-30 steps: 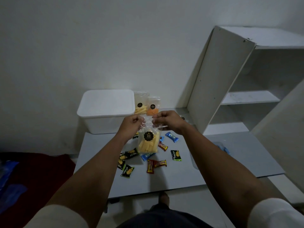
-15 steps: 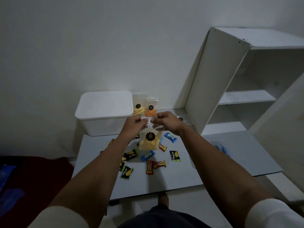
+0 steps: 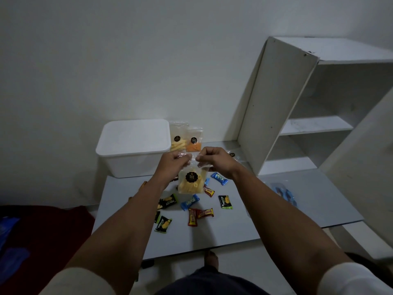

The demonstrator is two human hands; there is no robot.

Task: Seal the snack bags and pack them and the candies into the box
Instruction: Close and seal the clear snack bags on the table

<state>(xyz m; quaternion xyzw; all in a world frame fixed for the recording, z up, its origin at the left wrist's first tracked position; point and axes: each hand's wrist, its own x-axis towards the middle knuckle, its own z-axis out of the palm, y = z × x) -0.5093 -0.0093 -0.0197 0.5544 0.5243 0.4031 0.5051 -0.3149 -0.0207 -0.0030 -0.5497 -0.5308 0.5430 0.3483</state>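
We see both hands raised above the flat grey tabletop point(image 3: 234, 228), sharing one clear plastic snack bag of yellow stick-shaped crisps with a round black label point(image 3: 190, 182). The left hand point(image 3: 173, 161) pinches the bag's top edge on its left side, fingers curled in; the right hand point(image 3: 214, 159) pinches the same top edge on its right side, knuckles bent, so the two hands almost meet over the bag's mouth. The bag hangs upright below them, clear of the tabletop, in front of the scattered sweets.

Behind the hands, a white rectangular plastic box with its lid on point(image 3: 134, 145) stands at the table's back left. Just beside it on the right, two more clear bags lean near the wall: one with yellow sticks point(image 3: 178, 137) and one with orange pieces point(image 3: 194, 141), the second overlapping the first.

On the tabletop below the held bag we count wrapped candies lying loose: a blue twist-wrapped candy point(image 3: 219, 178) at the right, another blue one point(image 3: 190, 202) nearer us, black-and-green sachets point(image 3: 225, 202) point(image 3: 163, 225) point(image 3: 168, 201), and red wrappers point(image 3: 208, 190) point(image 3: 205, 213) point(image 3: 192, 218), two of them touching.

A white open shelf unit point(image 3: 276, 107) stands at the right, and a dark red cloth point(image 3: 42, 228) lies on the floor at the left
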